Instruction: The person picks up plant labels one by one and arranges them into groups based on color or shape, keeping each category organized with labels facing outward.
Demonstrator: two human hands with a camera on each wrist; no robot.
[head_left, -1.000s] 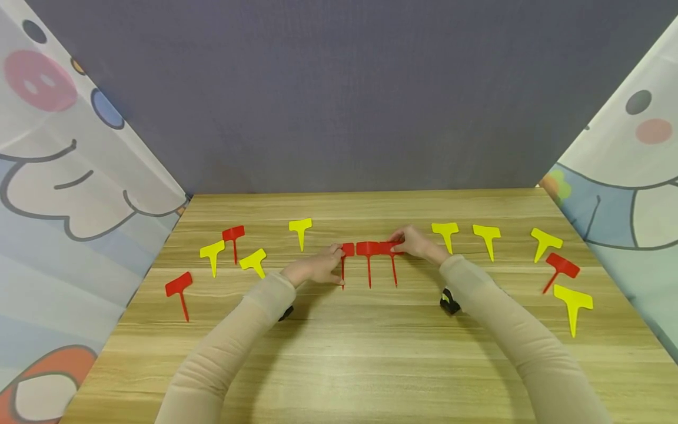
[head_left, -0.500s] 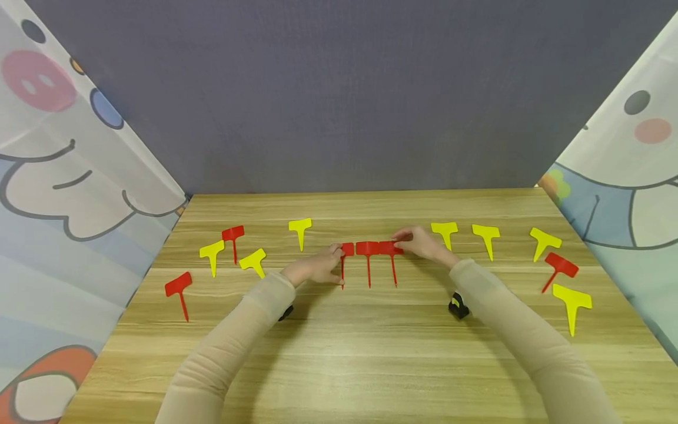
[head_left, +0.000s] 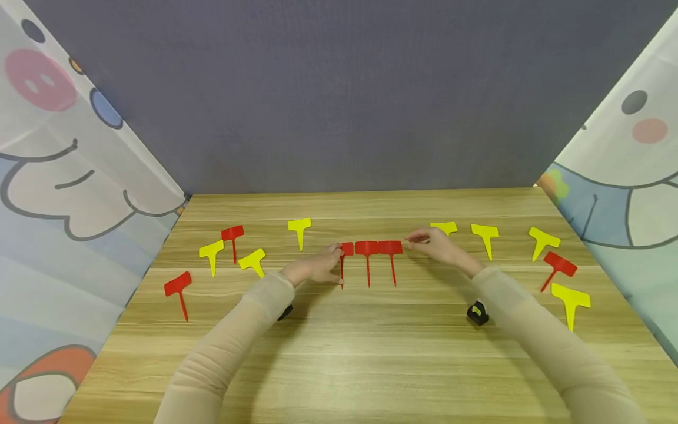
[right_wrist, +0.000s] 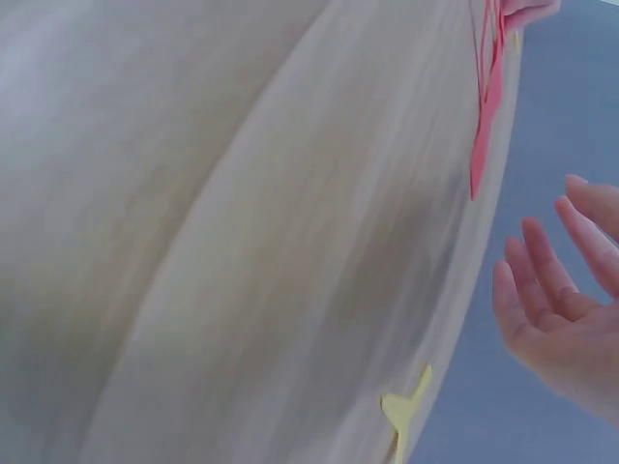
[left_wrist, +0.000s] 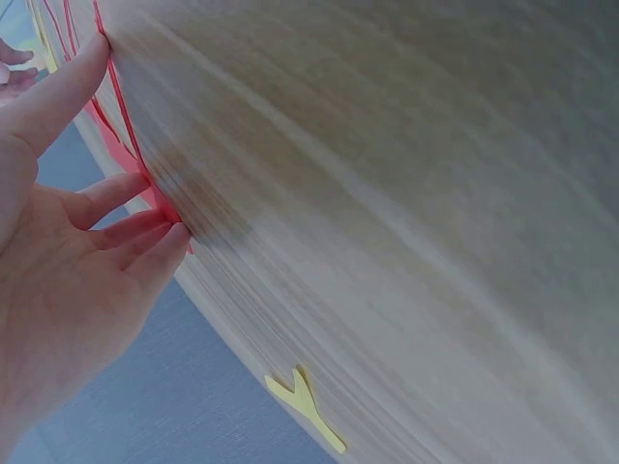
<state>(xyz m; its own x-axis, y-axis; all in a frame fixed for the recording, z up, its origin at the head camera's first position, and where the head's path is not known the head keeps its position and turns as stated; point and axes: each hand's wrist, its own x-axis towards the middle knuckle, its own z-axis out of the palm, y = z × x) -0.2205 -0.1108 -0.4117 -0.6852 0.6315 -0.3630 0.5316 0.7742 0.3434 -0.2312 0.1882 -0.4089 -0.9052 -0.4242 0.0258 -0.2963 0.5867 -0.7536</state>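
Three red T-shaped plant labels lie side by side mid-table, stems toward the person: a left one (head_left: 347, 249), a middle one (head_left: 367, 248) and a right one (head_left: 390, 247). My left hand (head_left: 318, 266) rests on the left label and covers part of its head. In the left wrist view, that hand's thumb touches the red stem (left_wrist: 121, 97) and its other fingertips touch the head, spread apart from the thumb. Just right of the row, my right hand (head_left: 436, 244) holds nothing, its fingers loosely bent and apart from the labels. It partly hides a yellow plant label (head_left: 444, 227).
More red labels (head_left: 178, 284) and yellow labels (head_left: 212, 252) lie scattered on the left of the wooden table (head_left: 360, 359). Others, yellow (head_left: 571, 299) and red (head_left: 560, 264), lie on the right. A grey panel (head_left: 360, 100) stands along the back edge.
My right hand has let go of the right red label and moved away to the right. The left hand stays on the left label, and the row lies still.
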